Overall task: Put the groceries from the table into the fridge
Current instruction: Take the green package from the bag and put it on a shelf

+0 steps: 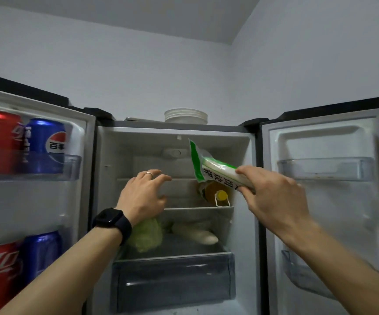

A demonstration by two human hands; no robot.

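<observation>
Green-white packet (pixel 218 175) held tilted in right grip (pixel 274 196), fingers curled round it, before upper shelf (pixel 184 179) of open fridge (pixel 138 142). Left grip (pixel 142 198) empty, fingers loosely spread, near shelf edge.

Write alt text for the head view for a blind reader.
A right hand holds a green and white packet at the open fridge, above a yellow-capped bottle. The left hand, fingers spread, reaches toward a shelf; soda cans stand in the left door.
</observation>
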